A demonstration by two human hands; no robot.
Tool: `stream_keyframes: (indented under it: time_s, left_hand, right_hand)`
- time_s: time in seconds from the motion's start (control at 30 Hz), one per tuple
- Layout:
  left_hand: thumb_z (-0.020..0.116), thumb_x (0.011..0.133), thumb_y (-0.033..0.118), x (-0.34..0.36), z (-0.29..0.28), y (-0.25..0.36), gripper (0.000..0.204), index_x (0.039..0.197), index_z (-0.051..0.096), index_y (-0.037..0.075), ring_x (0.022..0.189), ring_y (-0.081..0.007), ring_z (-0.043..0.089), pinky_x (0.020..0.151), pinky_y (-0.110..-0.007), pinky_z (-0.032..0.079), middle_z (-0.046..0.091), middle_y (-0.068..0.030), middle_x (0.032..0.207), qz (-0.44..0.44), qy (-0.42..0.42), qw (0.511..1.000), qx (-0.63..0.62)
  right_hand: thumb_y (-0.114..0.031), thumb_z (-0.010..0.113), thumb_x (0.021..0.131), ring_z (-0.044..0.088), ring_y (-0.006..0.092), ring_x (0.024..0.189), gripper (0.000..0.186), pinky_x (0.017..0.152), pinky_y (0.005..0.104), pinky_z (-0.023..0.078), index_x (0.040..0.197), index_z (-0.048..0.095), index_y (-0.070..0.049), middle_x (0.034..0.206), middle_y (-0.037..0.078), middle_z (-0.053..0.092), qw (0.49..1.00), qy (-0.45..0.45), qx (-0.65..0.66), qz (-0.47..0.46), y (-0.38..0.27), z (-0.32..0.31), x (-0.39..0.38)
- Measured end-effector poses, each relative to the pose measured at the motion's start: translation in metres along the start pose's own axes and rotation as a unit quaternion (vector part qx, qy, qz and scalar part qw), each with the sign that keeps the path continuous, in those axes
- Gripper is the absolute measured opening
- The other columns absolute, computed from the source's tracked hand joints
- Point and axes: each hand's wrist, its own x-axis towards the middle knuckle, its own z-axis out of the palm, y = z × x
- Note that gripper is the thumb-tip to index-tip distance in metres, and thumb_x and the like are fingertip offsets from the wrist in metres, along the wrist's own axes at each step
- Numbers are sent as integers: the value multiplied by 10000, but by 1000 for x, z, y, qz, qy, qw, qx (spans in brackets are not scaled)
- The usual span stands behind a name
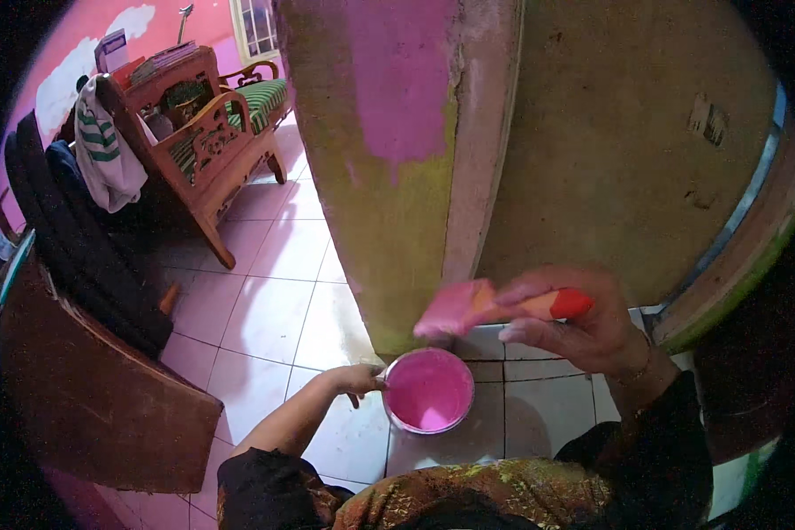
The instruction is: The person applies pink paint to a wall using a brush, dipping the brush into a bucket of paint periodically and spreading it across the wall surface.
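My right hand (pixel 583 331) is closed round the handle of a paintbrush (pixel 481 305), an orange-brown grip with a red end. Its bristles are coated in pink and point to the left, above and just right of the paint bucket. Below it, a round bucket (pixel 429 432) holds bright pink paint (pixel 426 389). Fingers of my left hand (pixel 358 380) grip the bucket's left rim. Beyond the bucket rises a wall post (pixel 397 238), its upper face patched with pink and its lower part dull yellow-green.
Right of the post is a brown door panel (pixel 618 141). A carved wooden bench (pixel 199 141) with a green striped cushion stands far left, a white towel (pixel 106 150) hanging by it. A brown wooden board (pixel 97 389) is near left. White tiles (pixel 283 300) cover the floor.
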Motion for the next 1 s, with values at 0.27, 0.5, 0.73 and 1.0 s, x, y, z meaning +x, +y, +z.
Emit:
stream_keyframes:
  time_s: [0.27, 0.5, 0.73, 1.0]
  left_hand:
    - [584, 843, 288, -53, -25, 9, 498, 1216, 500, -31, 1055, -332, 566, 905, -366, 445, 572, -235, 1147, 133, 161, 942, 263]
    - [595, 826, 185, -116, -29, 35, 414, 1171, 524, -34, 1006, -304, 603, 848, -360, 481, 611, -217, 1084, 186, 272, 925, 189]
    - [621, 788, 91, -171, -41, 38, 259, 1022, 599, -18, 682, -178, 631, 608, -312, 503, 668, -132, 855, 207, 455, 839, 215]
    - [348, 914, 567, -269, -4, 69, 547, 695, 474, 82, 395, -79, 333, 356, -221, 258, 415, -36, 534, 738, 256, 576, -243]
  right_hand:
    - [-124, 687, 801, 603, 110, 715, 182, 668, 261, 489, 914, 629, 6, 775, 79, 651, 975, -123, -181, -38, -12, 20, 53]
    - [-113, 649, 835, 571, 77, 664, 121, 592, 212, 467, 876, 625, -1, 786, 46, 639, 993, -32, -55, -97, -28, 25, 78]
    - [-86, 645, 834, 564, 52, 665, 90, 555, 200, 468, 852, 606, -6, 776, 26, 623, 950, 9, -219, -225, -56, 27, 97]
    - [-202, 631, 781, 616, 182, 621, 171, 544, 324, 497, 801, 625, -31, 689, 138, 621, 966, -27, -131, -220, -65, 5, 174]
